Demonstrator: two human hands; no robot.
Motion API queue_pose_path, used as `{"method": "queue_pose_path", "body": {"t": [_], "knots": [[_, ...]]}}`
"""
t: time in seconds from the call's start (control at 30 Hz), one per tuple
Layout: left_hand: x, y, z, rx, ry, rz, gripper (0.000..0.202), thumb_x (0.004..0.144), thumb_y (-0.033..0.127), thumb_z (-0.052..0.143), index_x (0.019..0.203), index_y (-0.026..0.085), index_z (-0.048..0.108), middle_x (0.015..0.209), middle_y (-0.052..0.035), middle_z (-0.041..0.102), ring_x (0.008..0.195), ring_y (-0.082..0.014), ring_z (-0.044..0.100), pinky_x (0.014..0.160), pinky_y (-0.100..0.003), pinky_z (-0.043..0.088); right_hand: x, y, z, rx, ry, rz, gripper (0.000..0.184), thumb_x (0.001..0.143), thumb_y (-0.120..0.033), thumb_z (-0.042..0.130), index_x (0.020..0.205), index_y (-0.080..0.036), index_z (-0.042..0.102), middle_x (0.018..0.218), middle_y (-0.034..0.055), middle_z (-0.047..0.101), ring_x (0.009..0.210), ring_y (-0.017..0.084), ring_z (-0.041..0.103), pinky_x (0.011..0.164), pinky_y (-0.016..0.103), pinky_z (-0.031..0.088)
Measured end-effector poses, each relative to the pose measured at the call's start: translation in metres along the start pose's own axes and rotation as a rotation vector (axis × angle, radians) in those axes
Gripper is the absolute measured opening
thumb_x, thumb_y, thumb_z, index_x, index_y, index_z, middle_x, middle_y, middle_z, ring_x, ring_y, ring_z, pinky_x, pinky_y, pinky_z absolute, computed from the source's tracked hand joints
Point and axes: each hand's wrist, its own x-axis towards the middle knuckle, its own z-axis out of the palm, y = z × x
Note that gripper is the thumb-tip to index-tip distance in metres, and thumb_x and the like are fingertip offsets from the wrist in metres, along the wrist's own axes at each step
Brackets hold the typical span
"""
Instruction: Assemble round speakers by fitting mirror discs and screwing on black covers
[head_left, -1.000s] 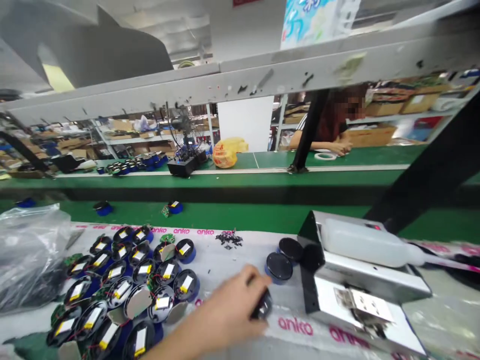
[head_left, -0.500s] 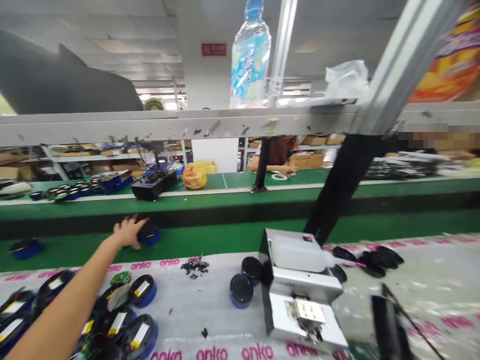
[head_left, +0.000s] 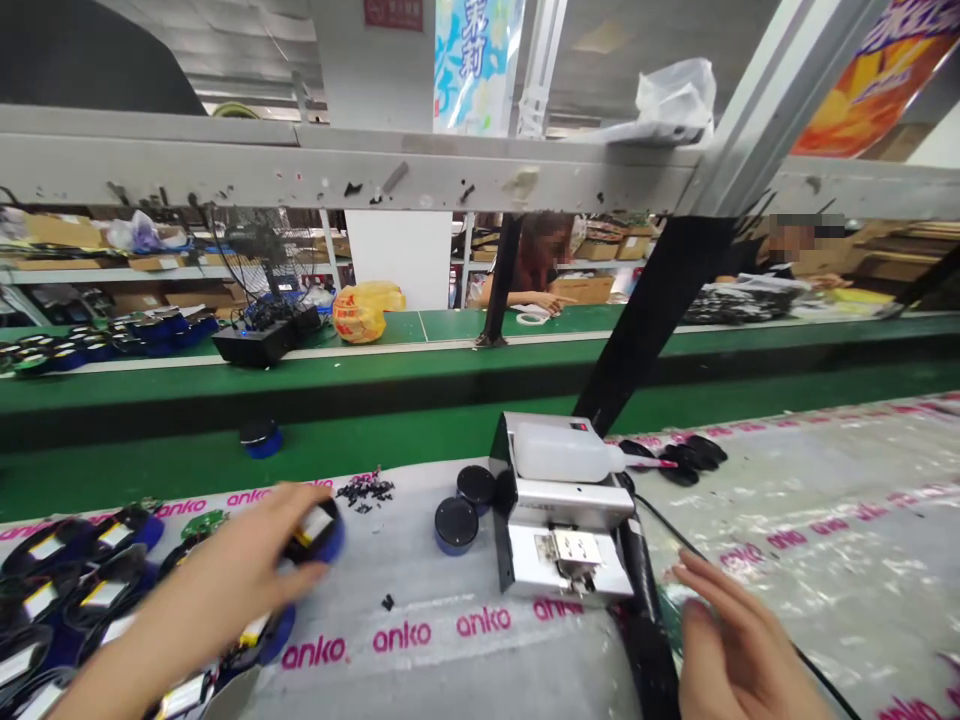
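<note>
My left hand (head_left: 240,570) reaches in from the lower left, its fingers closing round a round blue-and-black unit (head_left: 319,530) with a yellow-labelled battery inside. That unit lies at the right edge of a cluster of several similar open units (head_left: 67,600). My right hand (head_left: 739,650) hovers at the lower right with fingers stretched out, holding nothing, beside a black cable (head_left: 645,610) and just right of a silver metal fixture (head_left: 562,520). Two closed black round units (head_left: 456,522) stand left of the fixture.
A white squeeze bottle (head_left: 566,462) lies on top of the fixture. One blue unit (head_left: 260,437) sits on the green conveyor belt (head_left: 420,440). Small black parts (head_left: 364,490) are piled on the printed plastic sheet. Across the belt, other people sit working; a black box with wires (head_left: 259,340) stands there.
My left hand has pulled back from the blue unit left on the green belt to a unit in the cluster. My right hand has come into view at lower right.
</note>
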Motion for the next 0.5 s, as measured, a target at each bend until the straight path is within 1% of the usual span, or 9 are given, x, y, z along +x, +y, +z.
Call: {"method": "queue_pose_path", "body": {"t": [0.03, 0.1, 0.17, 0.2, 0.23, 0.33, 0.4, 0.47, 0.5], "knots": [[-0.009, 0.023, 0.021, -0.053, -0.082, 0.080, 0.052, 0.078, 0.021, 0.065, 0.129, 0.029, 0.058, 0.131, -0.0067, 0.065, 0.116, -0.0309, 0.064, 0.100, -0.043, 0.050, 0.015, -0.015, 0.003, 0.012, 0.017, -0.151, 0.016, 0.091, -0.022, 0.059, 0.103, -0.023, 0.070, 0.113, 0.0110, 0.070, 0.106, 0.034, 0.067, 0.092, 0.051, 0.053], [-0.019, 0.060, 0.064, -0.110, -0.249, 0.213, 0.062, 0.073, 0.011, 0.067, 0.132, 0.027, 0.057, 0.134, -0.0074, 0.064, 0.116, -0.0311, 0.064, 0.100, -0.042, 0.051, 0.051, -0.038, 0.015, 0.025, -0.060, -0.426, 0.023, 0.092, -0.020, 0.058, 0.113, -0.023, 0.067, 0.122, 0.0117, 0.066, 0.112, 0.032, 0.064, 0.098, 0.050, 0.050], [-0.019, 0.080, 0.097, -0.098, -0.323, 0.359, 0.064, 0.073, 0.012, 0.072, 0.135, 0.024, 0.056, 0.132, -0.0103, 0.065, 0.116, -0.0329, 0.063, 0.102, -0.046, 0.049, 0.089, -0.050, 0.034, -0.111, -0.305, -0.615, 0.043, 0.096, -0.033, 0.054, 0.136, -0.016, 0.054, 0.143, 0.0194, 0.050, 0.134, 0.038, 0.047, 0.108, 0.058, 0.041], [-0.016, 0.083, 0.109, -0.097, -0.333, 0.440, 0.065, 0.075, 0.015, 0.075, 0.136, 0.024, 0.055, 0.132, -0.0117, 0.065, 0.117, -0.0335, 0.062, 0.107, -0.050, 0.044, 0.106, -0.052, 0.044, -0.190, -0.432, -0.673, 0.050, 0.098, -0.039, 0.051, 0.141, -0.013, 0.049, 0.145, 0.0214, 0.048, 0.137, 0.038, 0.043, 0.110, 0.061, 0.038], [-0.013, 0.083, 0.117, -0.112, -0.327, 0.497, 0.067, 0.076, 0.019, 0.078, 0.138, 0.023, 0.054, 0.133, -0.0130, 0.065, 0.119, -0.0340, 0.061, 0.111, -0.053, 0.039, 0.120, -0.052, 0.053, -0.254, -0.555, -0.740, 0.053, 0.100, -0.045, 0.047, 0.141, -0.013, 0.049, 0.142, 0.0217, 0.052, 0.135, 0.038, 0.046, 0.110, 0.063, 0.037], [-0.005, 0.068, 0.126, -0.207, -0.280, 0.518, 0.076, 0.076, 0.033, 0.084, 0.143, 0.024, 0.049, 0.137, -0.0142, 0.062, 0.123, -0.0345, 0.059, 0.114, -0.055, 0.034, 0.143, -0.051, 0.067, -0.278, -0.682, -0.798, 0.059, 0.093, -0.062, 0.052, 0.127, -0.014, 0.061, 0.111, 0.0170, 0.069, 0.110, 0.036, 0.063, 0.101, 0.058, 0.046], [-0.004, 0.057, 0.128, -0.263, -0.263, 0.460, 0.081, 0.074, 0.041, 0.084, 0.144, 0.024, 0.048, 0.137, -0.0139, 0.063, 0.124, -0.0345, 0.058, 0.110, -0.053, 0.040, 0.140, -0.055, 0.060, -0.251, -0.631, -0.779, 0.064, 0.088, -0.067, 0.057, 0.126, -0.016, 0.062, 0.102, 0.0156, 0.070, 0.100, 0.036, 0.066, 0.092, 0.054, 0.052], [-0.007, 0.051, 0.131, -0.308, -0.257, 0.403, 0.085, 0.072, 0.048, 0.084, 0.144, 0.023, 0.047, 0.133, -0.0141, 0.064, 0.123, -0.0341, 0.058, 0.107, -0.050, 0.044, 0.124, -0.064, 0.043, -0.177, -0.489, -0.680, 0.069, 0.089, -0.066, 0.056, 0.140, -0.021, 0.048, 0.115, 0.0178, 0.064, 0.109, 0.039, 0.062, 0.093, 0.055, 0.050], [-0.008, 0.050, 0.133, -0.329, -0.251, 0.373, 0.085, 0.072, 0.050, 0.083, 0.144, 0.022, 0.047, 0.132, -0.0140, 0.065, 0.122, -0.0338, 0.058, 0.105, -0.049, 0.045, 0.111, -0.070, 0.034, -0.137, -0.419, -0.621, 0.073, 0.093, -0.065, 0.049, 0.150, -0.024, 0.032, 0.125, 0.0192, 0.058, 0.119, 0.041, 0.057, 0.097, 0.056, 0.047]]}}
